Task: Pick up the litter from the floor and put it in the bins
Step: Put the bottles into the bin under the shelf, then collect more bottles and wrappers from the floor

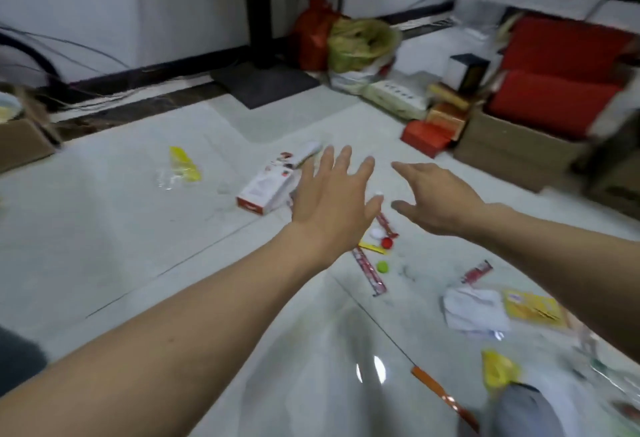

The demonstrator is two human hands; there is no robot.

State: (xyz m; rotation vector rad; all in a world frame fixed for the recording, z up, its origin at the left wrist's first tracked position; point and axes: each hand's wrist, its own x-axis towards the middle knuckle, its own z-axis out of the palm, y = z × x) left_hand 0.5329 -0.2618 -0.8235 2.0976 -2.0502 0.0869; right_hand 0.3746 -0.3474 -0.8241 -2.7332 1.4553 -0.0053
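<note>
- Head view: both my hands are out in front of me over the pale tiled floor [121,246], and neither one holds anything.
- Left hand [332,201]: fingers straight and spread wide, above the right end of the white and red carton [266,190]. I can't tell whether it touches.
- Right hand [436,201]: loosely open, thumb apart from the fingers, just beside the left.
- All the litter is down on the tiles. A yellow wrapper [181,166] lies well off to the left. A red stick wrapper [369,275], a green cap [382,266] and a red cap [387,242] sit between my wrists. Crumpled white paper [474,308] and a yellow packet [533,308] are out right.
- I can't pick out a bin for certain; the edges of the view are blurred.
- Risk one: the carton looks light and the tile glossy, so a flat palm may just skate it away instead of lifting it.
- Risk two: the caps are round and close under my forearms, so a careless sweep could send them rolling.
- Risk three: the flat wrappers hug the floor and may slip out of a pinch.
- Risk four: the orange strip [443,398] lies beside my grey trouser leg [519,409], so a step could crush or kick it.
</note>
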